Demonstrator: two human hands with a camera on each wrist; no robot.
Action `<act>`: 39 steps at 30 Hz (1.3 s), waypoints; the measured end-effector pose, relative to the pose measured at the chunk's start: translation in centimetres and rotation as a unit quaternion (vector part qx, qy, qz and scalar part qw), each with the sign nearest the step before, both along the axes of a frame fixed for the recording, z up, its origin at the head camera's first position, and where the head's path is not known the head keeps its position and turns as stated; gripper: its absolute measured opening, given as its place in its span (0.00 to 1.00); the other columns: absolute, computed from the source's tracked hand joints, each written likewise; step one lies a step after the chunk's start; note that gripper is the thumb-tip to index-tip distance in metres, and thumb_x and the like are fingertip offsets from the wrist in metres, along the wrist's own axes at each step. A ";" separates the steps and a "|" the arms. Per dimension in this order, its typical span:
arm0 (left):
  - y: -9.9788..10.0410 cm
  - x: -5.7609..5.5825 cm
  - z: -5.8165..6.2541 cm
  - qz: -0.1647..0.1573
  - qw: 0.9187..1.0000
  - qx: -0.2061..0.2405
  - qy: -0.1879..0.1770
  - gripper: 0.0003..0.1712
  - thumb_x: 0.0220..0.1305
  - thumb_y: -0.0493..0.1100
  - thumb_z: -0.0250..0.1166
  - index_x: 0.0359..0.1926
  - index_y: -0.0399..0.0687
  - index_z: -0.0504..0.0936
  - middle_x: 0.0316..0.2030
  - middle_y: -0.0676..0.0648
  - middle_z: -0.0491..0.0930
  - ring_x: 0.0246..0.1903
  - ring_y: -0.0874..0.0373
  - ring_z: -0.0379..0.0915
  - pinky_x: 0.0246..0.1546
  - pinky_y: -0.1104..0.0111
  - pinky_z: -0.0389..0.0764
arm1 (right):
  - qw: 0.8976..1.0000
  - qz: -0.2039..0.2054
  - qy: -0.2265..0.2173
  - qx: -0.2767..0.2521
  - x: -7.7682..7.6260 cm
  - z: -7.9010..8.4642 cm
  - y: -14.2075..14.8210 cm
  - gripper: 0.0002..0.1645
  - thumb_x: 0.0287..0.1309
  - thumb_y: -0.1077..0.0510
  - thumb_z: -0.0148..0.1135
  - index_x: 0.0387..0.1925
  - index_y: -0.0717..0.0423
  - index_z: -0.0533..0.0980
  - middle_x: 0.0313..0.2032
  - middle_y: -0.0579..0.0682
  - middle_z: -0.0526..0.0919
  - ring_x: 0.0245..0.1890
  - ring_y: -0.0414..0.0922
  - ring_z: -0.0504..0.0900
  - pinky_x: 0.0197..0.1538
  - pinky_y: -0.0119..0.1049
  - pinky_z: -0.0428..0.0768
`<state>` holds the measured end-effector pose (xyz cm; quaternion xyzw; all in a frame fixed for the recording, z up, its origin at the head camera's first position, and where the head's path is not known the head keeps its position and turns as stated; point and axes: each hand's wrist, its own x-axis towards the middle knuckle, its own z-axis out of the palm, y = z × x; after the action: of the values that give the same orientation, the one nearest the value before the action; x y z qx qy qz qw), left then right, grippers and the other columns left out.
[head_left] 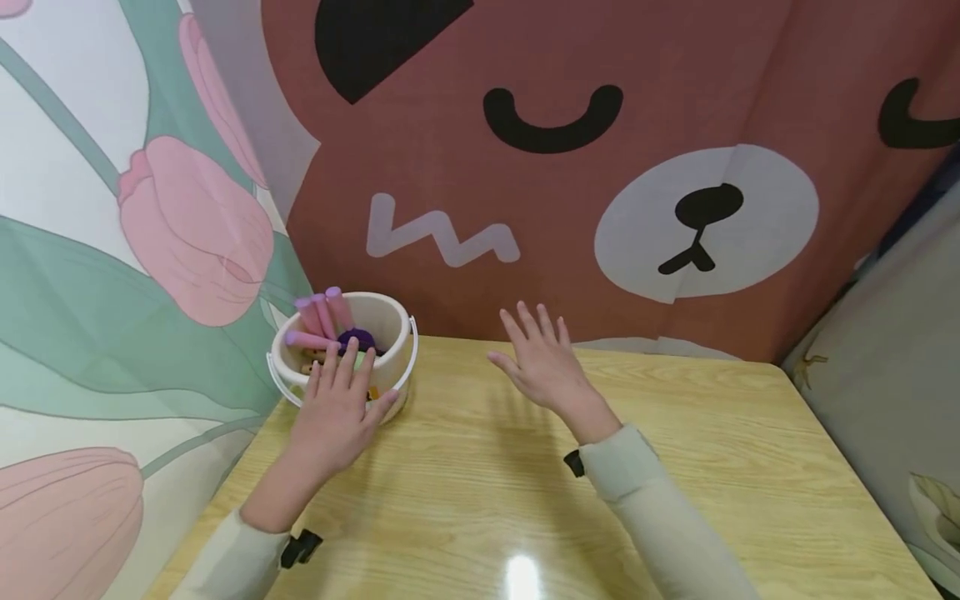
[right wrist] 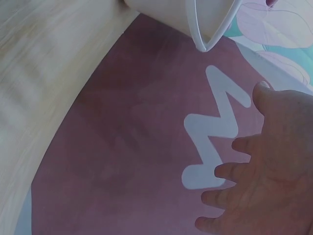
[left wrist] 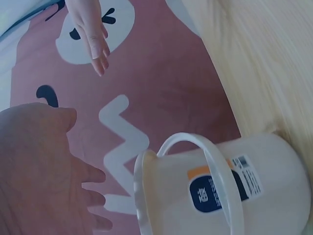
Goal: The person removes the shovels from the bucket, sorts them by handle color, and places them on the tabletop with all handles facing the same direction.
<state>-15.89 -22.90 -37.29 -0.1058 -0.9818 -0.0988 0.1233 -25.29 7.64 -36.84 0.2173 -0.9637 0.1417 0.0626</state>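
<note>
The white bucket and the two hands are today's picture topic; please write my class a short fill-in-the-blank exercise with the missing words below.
1. The ____ hand is nearer the white bucket.
2. The nose of the printed bear is ____.
3. Of the two wrist views, only the ____ one shows the bucket's label.
4. The right hand hangs above the table and holds ____.

Missing words: left; black; left; nothing.

Wood-grain table (head_left: 450, 475) with bright glare (head_left: 522, 577), brown bear backdrop (head_left: 570, 200) behind, tulip drapery (head_left: 195, 233) left
</note>
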 end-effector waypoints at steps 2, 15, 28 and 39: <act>-0.4 0.2 0.1 0.006 1.000 -0.001 0.003 0.45 0.77 0.65 0.44 0.79 0.37 0.53 0.79 0.32 0.43 0.78 0.32 0.30 0.75 0.38 0.39 | 1.000 0.003 -0.002 0.003 -0.2 0.1 -0.5 0.46 0.74 0.28 0.35 0.82 0.44 0.42 0.81 0.54 0.39 0.80 0.59 0.32 0.77 0.64 0.37; -3.2 0.4 0.5 0.035 0.999 0.032 0.016 0.45 0.78 0.65 0.43 0.79 0.36 0.53 0.78 0.29 0.45 0.76 0.28 0.32 0.71 0.31 0.43 | 0.999 0.036 0.010 -0.008 -1.2 0.3 -3.7 0.45 0.74 0.30 0.37 0.82 0.44 0.44 0.81 0.54 0.42 0.80 0.58 0.34 0.77 0.63 0.38; -5.6 0.1 0.8 0.084 0.995 0.045 -0.016 0.48 0.78 0.67 0.36 0.79 0.34 0.47 0.78 0.29 0.34 0.75 0.25 0.25 0.71 0.30 0.38 | 0.998 0.065 0.008 -0.006 -2.5 0.8 -6.9 0.44 0.74 0.30 0.35 0.82 0.41 0.44 0.81 0.52 0.40 0.80 0.56 0.33 0.78 0.61 0.37; -7.2 -0.4 0.4 0.112 0.992 0.057 -0.023 0.48 0.78 0.68 0.34 0.80 0.36 0.44 0.76 0.24 0.37 0.74 0.22 0.26 0.70 0.29 0.38 | 0.997 0.076 0.013 -0.003 -3.5 0.9 -9.8 0.42 0.75 0.31 0.33 0.82 0.41 0.47 0.81 0.51 0.40 0.80 0.54 0.34 0.79 0.60 0.39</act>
<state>-16.34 -30.13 -36.93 0.0141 -0.9828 -0.1424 0.1165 -28.80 -2.12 -35.97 0.2920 -0.9430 0.1465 0.0644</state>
